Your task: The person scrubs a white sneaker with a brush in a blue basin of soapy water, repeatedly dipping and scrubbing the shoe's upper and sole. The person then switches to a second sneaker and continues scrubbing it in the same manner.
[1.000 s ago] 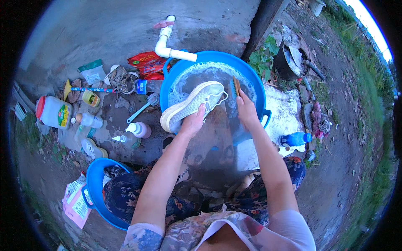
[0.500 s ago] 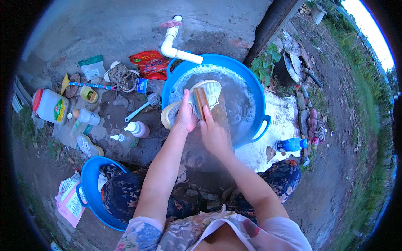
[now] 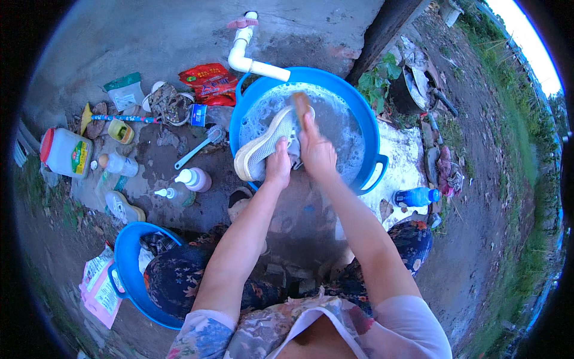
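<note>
My left hand [image 3: 278, 166] is closed around a light grey sneaker with a white sole [image 3: 261, 151], tilted over the large blue basin [image 3: 326, 75]. Its fingers are partly hidden by the shoe. In my right hand [image 3: 318, 154] is a wooden-handled scrubbing brush [image 3: 301, 106], its far end against or just above the upper part of the shoe; the bristles are hidden. Soapy, cloudy water [image 3: 344, 131] with white foam fills the basin below. The right hand and the brush are slightly blurred.
A white pipe tap [image 3: 242, 57] reaches over the basin's rim. On the left lie a long-handled brush [image 3: 200, 146], pump bottle [image 3: 194, 179], another sneaker [image 3: 124, 207] and red-lidded jar [image 3: 69, 152]. A smaller blue tub [image 3: 134, 230] stands lower left; a blue bottle [image 3: 415, 197] lies right.
The sneaker has turned in my left hand, so its side and sole show more. My right hand has shifted right and the brush is now further up and right.
</note>
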`<state>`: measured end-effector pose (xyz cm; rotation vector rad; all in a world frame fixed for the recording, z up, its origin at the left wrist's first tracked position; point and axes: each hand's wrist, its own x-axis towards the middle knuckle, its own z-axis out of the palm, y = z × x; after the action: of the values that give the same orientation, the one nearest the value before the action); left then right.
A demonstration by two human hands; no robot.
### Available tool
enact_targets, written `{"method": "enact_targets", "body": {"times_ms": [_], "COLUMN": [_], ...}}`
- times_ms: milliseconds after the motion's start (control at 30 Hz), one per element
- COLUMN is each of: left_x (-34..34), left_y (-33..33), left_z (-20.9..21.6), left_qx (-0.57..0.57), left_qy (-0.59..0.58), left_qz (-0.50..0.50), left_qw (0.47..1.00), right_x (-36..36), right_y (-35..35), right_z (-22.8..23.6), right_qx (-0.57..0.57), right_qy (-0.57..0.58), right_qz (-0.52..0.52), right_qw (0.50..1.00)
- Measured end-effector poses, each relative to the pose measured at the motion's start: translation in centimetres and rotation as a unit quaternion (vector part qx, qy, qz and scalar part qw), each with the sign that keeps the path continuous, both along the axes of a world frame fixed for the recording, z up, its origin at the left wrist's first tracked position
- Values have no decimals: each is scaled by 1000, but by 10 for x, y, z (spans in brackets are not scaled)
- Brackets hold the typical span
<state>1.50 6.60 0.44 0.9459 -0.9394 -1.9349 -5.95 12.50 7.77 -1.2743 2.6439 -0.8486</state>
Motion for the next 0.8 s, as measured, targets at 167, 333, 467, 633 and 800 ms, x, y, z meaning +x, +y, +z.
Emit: {"method": "enact_targets", "body": {"times_ms": [167,333,467,633,800], "left_x": [4,17,1,20,6], "left_y": [6,9,15,11,11], "left_z": [31,18,44,69,44], "left_qx": [59,50,88,173,91], "left_qy": [70,60,98,-12,161], "left_qz": [-16,-19,-46,-51,-47], "left_qw": [996,997,990,983,982], "right_x": [13,27,-17,44,-26], "right_y": [6,19,-21,32,-16], "right_z": [0,15,15,15,10], "right_qx": [-50,4,-5,5,34], "right_qy": [-25,-61,-71,-53,-23], "right_qz": [15,59,-63,84,-75], "right_qw": [998,996,996,995,996]}}
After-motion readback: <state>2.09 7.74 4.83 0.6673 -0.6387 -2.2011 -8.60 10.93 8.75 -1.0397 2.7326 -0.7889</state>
